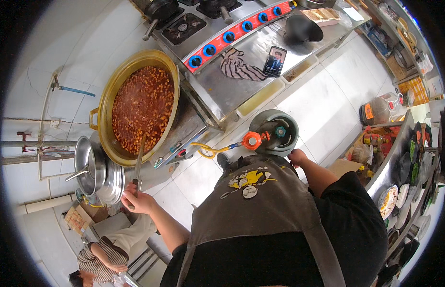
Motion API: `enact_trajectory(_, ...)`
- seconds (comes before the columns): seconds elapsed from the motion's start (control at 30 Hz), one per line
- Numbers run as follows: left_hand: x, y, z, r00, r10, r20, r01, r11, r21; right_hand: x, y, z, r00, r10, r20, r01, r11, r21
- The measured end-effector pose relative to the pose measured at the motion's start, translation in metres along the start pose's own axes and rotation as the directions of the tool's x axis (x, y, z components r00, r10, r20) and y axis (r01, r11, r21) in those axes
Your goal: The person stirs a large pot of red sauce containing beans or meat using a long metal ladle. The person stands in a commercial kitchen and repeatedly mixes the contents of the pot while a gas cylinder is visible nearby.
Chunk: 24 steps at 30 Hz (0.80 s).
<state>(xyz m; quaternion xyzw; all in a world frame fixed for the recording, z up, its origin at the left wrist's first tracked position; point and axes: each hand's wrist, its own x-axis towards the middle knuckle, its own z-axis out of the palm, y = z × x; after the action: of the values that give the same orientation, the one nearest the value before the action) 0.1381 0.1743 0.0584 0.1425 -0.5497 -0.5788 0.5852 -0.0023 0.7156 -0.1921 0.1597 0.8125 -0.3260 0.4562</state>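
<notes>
My left hand (138,200) grips the long handle (139,166) of a stirring tool. Its far end is sunk in a red stew (143,107) dotted with many small yellowish pieces, so the head is hidden. The stew fills a wide brass-coloured pot (102,118) with a loop handle on its side. Beside the rim of a grey gas cylinder (256,125) hangs my right hand (298,158), fingers curled. Nothing shows in it, but its inner side is hidden. An orange regulator (252,140) with a yellow hose (204,149) is fitted to the cylinder.
A gas stove (184,28) with blue knobs stands ahead. On the steel counter (222,93) lie a striped cloth (240,66), a phone (275,61) and a black pan (303,28). Steel bowls (100,168) stand left. Another person (104,254) is behind; laden shelves (391,147) line the right.
</notes>
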Motion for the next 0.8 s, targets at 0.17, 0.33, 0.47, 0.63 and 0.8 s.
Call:
enact_trajectory(0.17,-0.005,-0.012,0.003,0.997,0.034,0.063,-0.044,0.986,0.161,-0.002,-0.017,0.012,0.999,0.029,-0.018,-0.029,1.0,0.006)
enact_trajectory(0.33,0.026,-0.07,0.011,0.996,0.048,0.073,-0.058,0.989,0.133,-0.007,-0.029,0.028,0.997,0.063,-0.034,-0.062,0.998,0.026)
enact_trajectory(0.47,0.064,-0.111,0.032,0.992,0.088,0.088,-0.097,0.989,0.109,-0.008,-0.029,0.045,0.995,0.047,-0.092,-0.045,0.999,0.031)
enact_trajectory(0.63,0.128,-0.146,0.052,0.991,0.038,-0.127,-0.023,0.993,0.119,-0.016,-0.03,0.069,0.981,-0.014,-0.195,-0.024,0.982,-0.188)
enact_trajectory(0.8,0.163,-0.166,0.054,0.985,-0.021,-0.172,0.019,1.0,-0.018,-0.032,-0.018,0.081,0.966,-0.1,-0.24,0.057,0.982,-0.179)
